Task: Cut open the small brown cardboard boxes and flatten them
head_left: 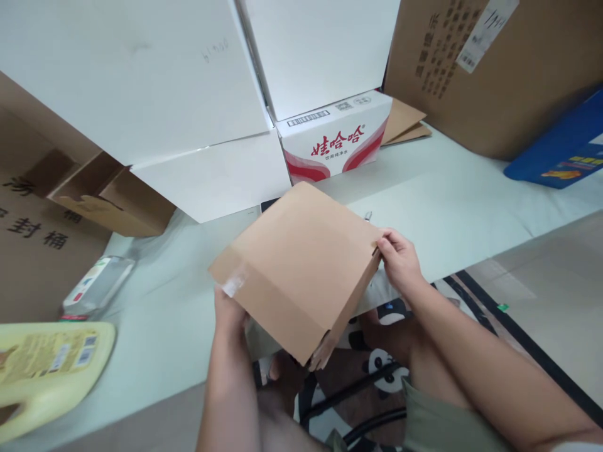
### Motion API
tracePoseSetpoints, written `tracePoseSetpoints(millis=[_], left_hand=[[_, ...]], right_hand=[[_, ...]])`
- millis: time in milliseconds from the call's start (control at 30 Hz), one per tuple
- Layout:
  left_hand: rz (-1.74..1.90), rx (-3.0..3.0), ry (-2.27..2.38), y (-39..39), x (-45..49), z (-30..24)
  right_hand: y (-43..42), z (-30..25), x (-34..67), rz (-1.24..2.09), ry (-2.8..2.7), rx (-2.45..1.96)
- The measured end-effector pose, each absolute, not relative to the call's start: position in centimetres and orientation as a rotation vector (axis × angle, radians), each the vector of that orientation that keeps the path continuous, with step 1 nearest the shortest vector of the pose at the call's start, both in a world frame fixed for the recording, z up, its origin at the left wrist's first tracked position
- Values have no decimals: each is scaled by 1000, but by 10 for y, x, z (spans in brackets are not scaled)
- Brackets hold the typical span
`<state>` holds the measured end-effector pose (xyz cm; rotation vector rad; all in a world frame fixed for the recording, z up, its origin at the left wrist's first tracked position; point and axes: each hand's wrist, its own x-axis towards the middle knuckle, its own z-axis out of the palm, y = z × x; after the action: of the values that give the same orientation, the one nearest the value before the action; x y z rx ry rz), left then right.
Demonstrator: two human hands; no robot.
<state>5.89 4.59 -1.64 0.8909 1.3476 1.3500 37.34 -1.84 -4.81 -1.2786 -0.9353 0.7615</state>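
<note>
A brown cardboard box (294, 263), with a strip of clear tape (234, 281) near its left corner, is held tilted over the front edge of the table. My right hand (398, 254) is closed on its right corner, thumb on top. My left hand (229, 309) grips the left side from below, its fingers mostly hidden by the cardboard. Under the near corner something skin-toned shows that I cannot clearly make out. Behind the box stands a white and red water carton (336, 141).
White cartons (202, 69) are stacked at the back. At left are a small open cardboard box (136, 201), a clear plastic container (98, 285) and a yellow jug (51, 376). A large brown carton (494, 81) and a blue container (556, 154) stand at right.
</note>
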Motion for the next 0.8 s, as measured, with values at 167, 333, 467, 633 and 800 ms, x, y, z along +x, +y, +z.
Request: tracePoseSetpoints(millis=[167, 333, 467, 633, 800], left_hand=[[1317, 656, 1219, 44, 70, -8], [1296, 603, 1188, 47, 70, -5], [1397, 572, 1099, 48, 74, -4], [1386, 673, 1098, 45, 79, -5], [1287, 729, 1150, 41, 81, -9]], right_hand=[[-15, -47, 376, 621, -1069, -1390], [-14, -48, 377, 749, -1012, -1305], [-15, -47, 375, 807, -938, -1303], [-16, -47, 368, 1010, -769, -1239], [-16, -43, 370, 1132, -568, -1075]])
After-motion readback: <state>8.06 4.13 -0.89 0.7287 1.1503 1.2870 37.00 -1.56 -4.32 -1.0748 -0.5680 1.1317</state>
